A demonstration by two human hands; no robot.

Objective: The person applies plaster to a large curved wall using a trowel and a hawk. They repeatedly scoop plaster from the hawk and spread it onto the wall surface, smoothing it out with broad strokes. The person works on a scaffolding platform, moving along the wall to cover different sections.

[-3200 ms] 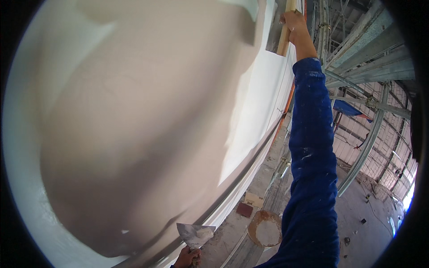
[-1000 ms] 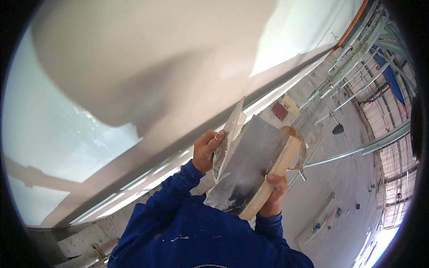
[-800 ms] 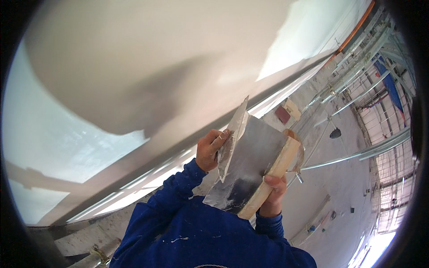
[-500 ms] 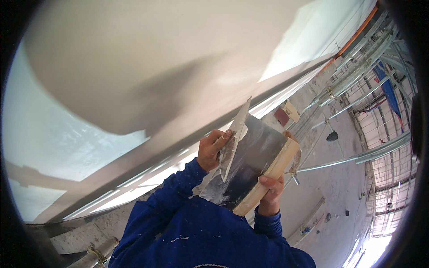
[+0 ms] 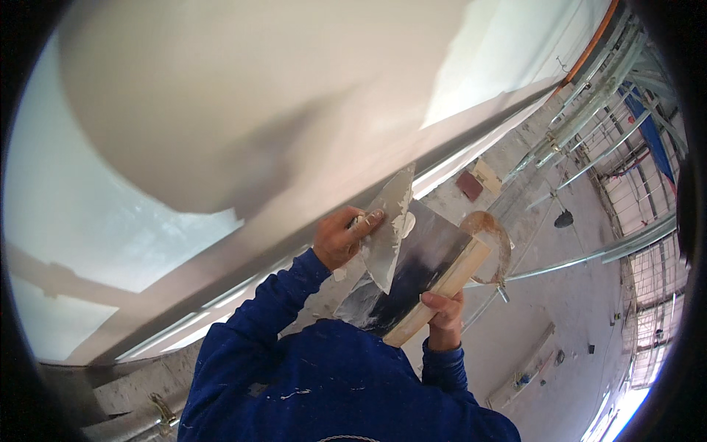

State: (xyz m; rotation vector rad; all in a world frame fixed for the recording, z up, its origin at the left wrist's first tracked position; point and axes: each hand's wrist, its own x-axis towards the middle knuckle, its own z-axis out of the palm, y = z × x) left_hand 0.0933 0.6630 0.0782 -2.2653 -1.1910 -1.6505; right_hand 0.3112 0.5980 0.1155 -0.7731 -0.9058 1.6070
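My left hand [image 5: 337,237] is closed round a putty knife [image 5: 384,239], thumb on its pale-smeared triangular metal blade. A dab of white putty [image 5: 404,223] shows at that blade's edge. My right hand [image 5: 445,315] grips the wooden back [image 5: 434,298] of a wide steel skimming blade [image 5: 433,239], whose dark face is streaked with white residue. The knife overlaps the left part of the wide blade; whether the two touch I cannot tell. Beyond my hands stands a smooth pale wall [image 5: 243,81] with shadows across it.
Metal scaffold tubes [image 5: 560,267] run along the right, with a round brownish ring [image 5: 508,250] near the wide blade. A dark red block [image 5: 469,186] and a cream piece [image 5: 487,175] lie on the grey ledge. Far below is a grey floor [image 5: 508,339].
The putty knife has turned from nearly edge-on so that its flat face shows, and my left hand has shifted slightly left. My right hand still holds the wide blade.
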